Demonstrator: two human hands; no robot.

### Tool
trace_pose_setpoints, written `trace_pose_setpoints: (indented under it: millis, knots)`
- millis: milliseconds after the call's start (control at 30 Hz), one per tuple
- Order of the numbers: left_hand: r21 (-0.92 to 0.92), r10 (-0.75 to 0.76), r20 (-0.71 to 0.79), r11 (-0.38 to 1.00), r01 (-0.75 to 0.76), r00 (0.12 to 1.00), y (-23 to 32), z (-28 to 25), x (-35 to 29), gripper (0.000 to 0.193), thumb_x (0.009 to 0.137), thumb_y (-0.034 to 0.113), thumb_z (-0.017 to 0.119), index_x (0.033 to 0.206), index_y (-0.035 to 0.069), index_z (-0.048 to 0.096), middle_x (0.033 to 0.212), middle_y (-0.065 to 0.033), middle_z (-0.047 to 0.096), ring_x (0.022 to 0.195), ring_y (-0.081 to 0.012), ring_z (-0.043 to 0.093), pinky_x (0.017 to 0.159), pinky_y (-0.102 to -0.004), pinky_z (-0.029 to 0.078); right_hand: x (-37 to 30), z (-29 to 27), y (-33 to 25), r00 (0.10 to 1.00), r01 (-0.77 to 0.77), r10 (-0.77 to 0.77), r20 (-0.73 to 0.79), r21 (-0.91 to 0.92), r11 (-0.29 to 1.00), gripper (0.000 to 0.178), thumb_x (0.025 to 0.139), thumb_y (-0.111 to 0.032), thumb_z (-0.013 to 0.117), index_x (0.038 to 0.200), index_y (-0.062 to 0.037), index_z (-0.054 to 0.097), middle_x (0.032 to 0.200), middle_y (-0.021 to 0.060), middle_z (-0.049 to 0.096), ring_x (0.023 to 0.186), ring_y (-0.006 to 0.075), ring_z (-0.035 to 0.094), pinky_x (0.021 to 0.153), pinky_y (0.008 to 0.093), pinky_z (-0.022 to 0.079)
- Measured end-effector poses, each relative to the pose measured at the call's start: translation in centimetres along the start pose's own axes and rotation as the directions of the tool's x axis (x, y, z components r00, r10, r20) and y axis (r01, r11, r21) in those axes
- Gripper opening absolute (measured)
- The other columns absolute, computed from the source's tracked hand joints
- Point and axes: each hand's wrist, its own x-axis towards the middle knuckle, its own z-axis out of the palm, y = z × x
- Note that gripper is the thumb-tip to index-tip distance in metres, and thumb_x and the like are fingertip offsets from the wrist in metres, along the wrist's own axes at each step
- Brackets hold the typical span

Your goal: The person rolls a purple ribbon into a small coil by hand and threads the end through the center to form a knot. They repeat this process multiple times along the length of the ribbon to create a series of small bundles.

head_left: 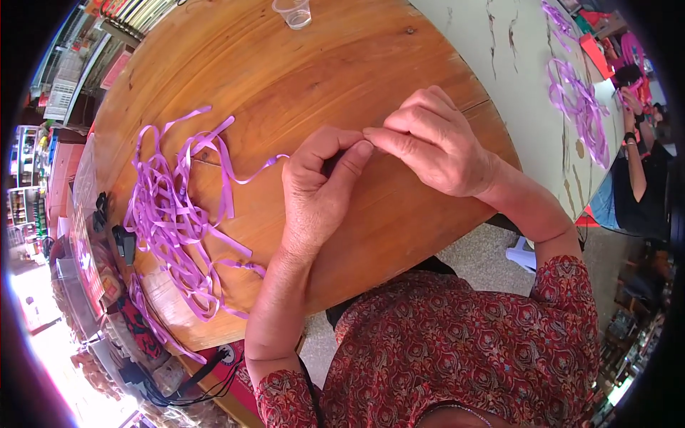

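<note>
White glare burns out the lower left edge, a pale sheen lightens the wooden table point(264, 71), and fisheye distortion bends the dimmer, softer surroundings toward black corners.

Dark red patterned top point(464, 342), short sleeves point(567, 285), thin necklace point(464, 408)

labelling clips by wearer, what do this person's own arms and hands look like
The left hand and right hand are bare, with no gloves, watch or bracelet showing. Both forearms are uncovered too. The left sleeve and right sleeve are short and dark red, with a dense curling print in lighter tones.
</note>
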Motion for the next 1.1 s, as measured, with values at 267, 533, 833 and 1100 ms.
trace_pose_setpoints:
  millis: [267, 533, 833, 1100]
  knots:
    - [0.505, 0.211, 0.091, 0.832, -0.227, 0.973, 1.0, -0.9, 0.3, 0.007, 0.079, 0.002, 0.065, 0.086, 0.001, 0.065, 0.070, -0.0107, 0.056, 0.061, -0.0207, 0.054, 0.055, -0.0297, 0.043, -0.4, 0.3, 0.6, 0.990, -0.113, 0.117, 0.075, -0.054, 0.992, 0.019, 0.067, -0.003, 0.064, 0.086, -0.0017, 0.063, 0.080, 0.0052, 0.053, 0.072, 0.0213, 0.050, 0.065, 0.0324, 0.042]
    - [0.570, 0.174, 0.057, 0.803, -0.175, 0.983, 1.4, -1.9, 0.6, 0.006, 0.077, 0.003, 0.068, 0.080, 0.000, 0.065, 0.067, -0.0103, 0.057, 0.059, -0.0203, 0.055, 0.055, -0.0297, 0.044, -0.6, 0.4, 0.2, 0.984, -0.104, 0.109, 0.141, -0.040, 0.994, 0.021, 0.067, -0.003, 0.063, 0.088, -0.0020, 0.062, 0.080, 0.0047, 0.052, 0.072, 0.0213, 0.049, 0.067, 0.0333, 0.042]
    - [0.543, 0.189, 0.041, 0.820, -0.180, 0.981, 1.6, -2.5, 0.6, 0.008, 0.075, 0.001, 0.069, 0.083, 0.001, 0.066, 0.068, -0.0089, 0.058, 0.060, -0.0165, 0.055, 0.055, -0.0277, 0.044, -0.5, 0.4, 0.4, 0.988, -0.105, 0.112, 0.102, -0.067, 0.992, 0.018, 0.068, -0.003, 0.063, 0.086, -0.0029, 0.061, 0.079, 0.0042, 0.052, 0.071, 0.0207, 0.048, 0.066, 0.0325, 0.041]
    - [0.617, 0.239, 0.010, 0.763, -0.194, 0.971, 2.2, -1.9, 0.6, 0.008, 0.075, -0.001, 0.069, 0.082, 0.001, 0.065, 0.068, -0.0078, 0.057, 0.058, -0.0149, 0.054, 0.054, -0.0263, 0.043, -0.6, 0.6, 0.3, 0.970, -0.180, 0.179, 0.165, -0.008, 0.984, 0.012, 0.073, -0.004, 0.065, 0.084, -0.0033, 0.062, 0.077, 0.0052, 0.052, 0.070, 0.0219, 0.050, 0.065, 0.0334, 0.041]
